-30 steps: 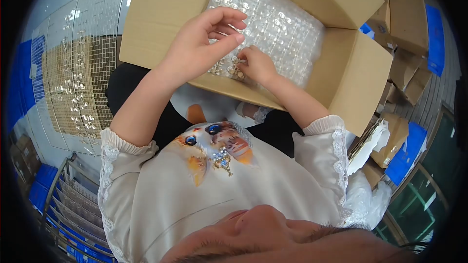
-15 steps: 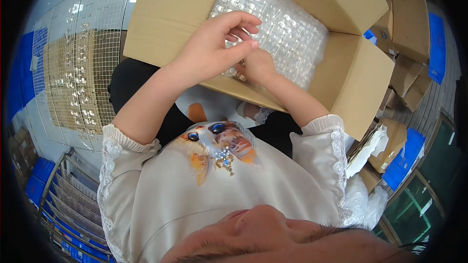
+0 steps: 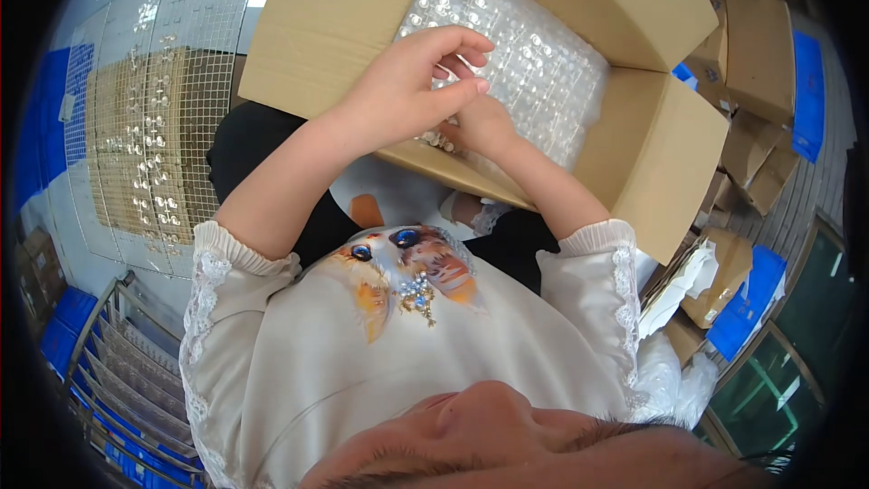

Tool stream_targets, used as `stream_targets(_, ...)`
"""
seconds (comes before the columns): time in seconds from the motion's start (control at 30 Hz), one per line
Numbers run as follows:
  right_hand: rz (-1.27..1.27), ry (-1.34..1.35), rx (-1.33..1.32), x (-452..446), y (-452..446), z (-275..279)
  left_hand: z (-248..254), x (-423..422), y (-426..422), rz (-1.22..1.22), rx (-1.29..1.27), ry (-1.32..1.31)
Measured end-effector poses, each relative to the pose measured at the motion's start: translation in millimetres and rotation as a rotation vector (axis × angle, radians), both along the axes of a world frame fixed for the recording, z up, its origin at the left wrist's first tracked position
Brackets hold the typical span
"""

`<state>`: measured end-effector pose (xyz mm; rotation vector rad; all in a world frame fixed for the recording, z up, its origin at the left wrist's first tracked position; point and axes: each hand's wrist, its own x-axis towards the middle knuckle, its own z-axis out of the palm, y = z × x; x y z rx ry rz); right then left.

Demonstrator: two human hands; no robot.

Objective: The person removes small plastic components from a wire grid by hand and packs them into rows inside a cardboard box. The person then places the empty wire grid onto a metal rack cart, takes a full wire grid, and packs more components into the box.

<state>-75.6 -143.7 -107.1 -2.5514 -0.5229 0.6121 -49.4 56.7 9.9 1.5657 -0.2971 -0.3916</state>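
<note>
My left hand (image 3: pixel 412 77) hovers over the near left part of an open cardboard box (image 3: pixel 643 154), its fingers loosely bent and apart, its thumb tip at my right hand. Just below, my right hand (image 3: pixel 487 125) is closed, with its fingertips hidden; what it holds cannot be made out. Beside it lie small gold-toned ornaments with pale round pieces (image 3: pixel 438 139), at the box's near wall. Inside the box, rows of shiny round clear pieces on strands (image 3: pixel 457 0) lie on clear bubble wrap (image 3: pixel 570 81).
On the left stands a wire grid panel (image 3: pixel 213 54) hung with strands of round pieces. A metal rack (image 3: pixel 118 353) is at lower left. Stacked cartons (image 3: pixel 760 54) and blue bins (image 3: pixel 810 95) line the right, with clear plastic bags (image 3: pixel 665 376) lower down.
The whole view has shifted slightly, so the grid and box sit a little further right. Both hands keep nearly the same pose, one above the other.
</note>
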Motion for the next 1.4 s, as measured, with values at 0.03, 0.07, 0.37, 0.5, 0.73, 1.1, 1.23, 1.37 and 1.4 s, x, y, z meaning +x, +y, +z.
stream_targets(0.03, 0.021, -0.049, 0.012, 1, -4, 1, 1, 0, 1, 0.004, 0.000, -0.003)
stream_targets(0.07, 0.042, -0.098, 0.023, 3, -5, 6, 2, 1, 2, 0.011, -0.003, -0.015)
stream_targets(0.37, -0.458, 0.105, 0.790, -27, 72, 92, 39, -10, 59, 0.288, -0.093, -0.308)
stream_targets(0.5, -0.433, 0.139, 0.896, -45, 112, 84, 22, -18, 133, 0.569, 0.279, -0.369)
stream_targets(0.73, -0.414, 0.159, 0.907, -45, 115, 70, -86, -1, 288, 1.005, 1.251, -0.254)
stream_targets(1.1, -0.447, 0.070, 0.855, -43, 121, 71, -108, 10, 323, 0.974, 1.267, 0.004)
stream_targets(1.23, -0.430, 0.074, 0.854, -43, 121, 68, -99, 10, 313, 1.056, 1.224, -0.117)
stream_targets(1.37, -0.434, 0.073, 0.850, -42, 121, 71, -92, 12, 308, 1.053, 0.754, 0.053)
stream_targets(1.4, -0.431, 0.075, 0.850, -43, 123, 73, -93, 12, 301, 1.092, 0.689, -0.043)
